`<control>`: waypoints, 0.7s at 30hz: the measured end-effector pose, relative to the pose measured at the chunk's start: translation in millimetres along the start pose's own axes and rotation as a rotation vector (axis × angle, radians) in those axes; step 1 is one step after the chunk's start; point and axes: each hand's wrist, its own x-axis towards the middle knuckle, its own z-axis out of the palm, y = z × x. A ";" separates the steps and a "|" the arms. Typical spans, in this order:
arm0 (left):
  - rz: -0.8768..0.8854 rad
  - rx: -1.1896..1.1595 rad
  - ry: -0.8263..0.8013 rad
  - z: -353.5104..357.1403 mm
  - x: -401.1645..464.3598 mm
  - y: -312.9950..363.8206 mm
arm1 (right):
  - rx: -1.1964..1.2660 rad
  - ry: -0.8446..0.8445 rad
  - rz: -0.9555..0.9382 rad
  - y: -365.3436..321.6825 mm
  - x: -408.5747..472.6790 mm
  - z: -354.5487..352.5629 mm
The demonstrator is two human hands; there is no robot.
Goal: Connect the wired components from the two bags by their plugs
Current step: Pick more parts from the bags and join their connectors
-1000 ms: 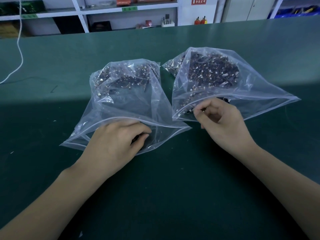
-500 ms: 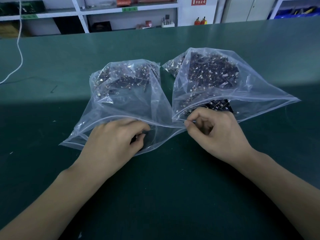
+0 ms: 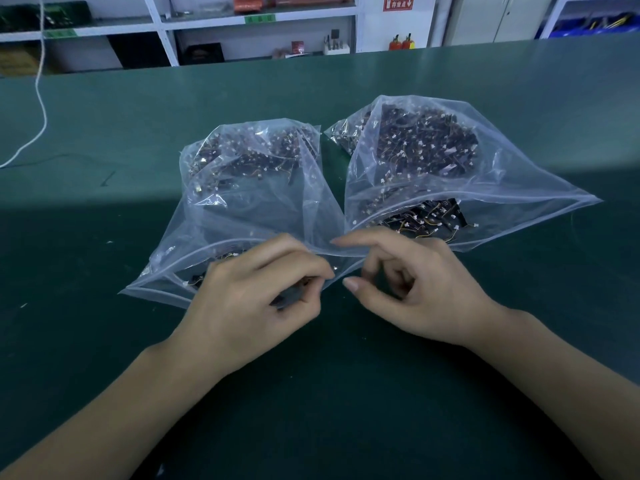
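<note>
Two clear zip bags lie side by side on the green table. The left bag point(image 3: 242, 209) and the right bag point(image 3: 433, 188) are both full of small dark wired components with white plugs. My left hand point(image 3: 256, 306) rests at the mouth of the left bag, its fingers curled around a dark component point(image 3: 291, 295). My right hand point(image 3: 426, 292) sits just right of it, in front of the right bag's mouth. Its index finger and thumb are apart and its other fingers are curled. I cannot make out anything in it.
A white cable point(image 3: 38, 98) hangs down onto the table point(image 3: 346, 393) at the far left. Shelves point(image 3: 256, 22) with boxes and small items stand behind the table's far edge.
My right hand has come away from the right bag's mouth and moved left toward my left hand. My left hand has drawn back slightly, its fingers closed around a dark component.
</note>
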 end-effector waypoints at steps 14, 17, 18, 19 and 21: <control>-0.079 -0.180 0.014 9.1 -4.9 -0.9 | 0.090 0.102 -0.097 -1.3 4.9 3.3; -0.074 -0.178 0.023 8.8 -4.1 -1.8 | 0.132 0.092 -0.077 -2.8 5.1 3.7; -0.075 -0.174 0.023 8.5 -4.0 -1.5 | 0.153 0.092 -0.064 -3.3 4.8 4.0; -0.082 -0.167 0.025 8.4 -4.0 -1.3 | 0.176 0.097 -0.052 -3.7 4.7 4.2; -0.115 -0.154 0.024 8.3 -3.7 -0.7 | 0.227 0.108 -0.032 -5.0 5.0 4.2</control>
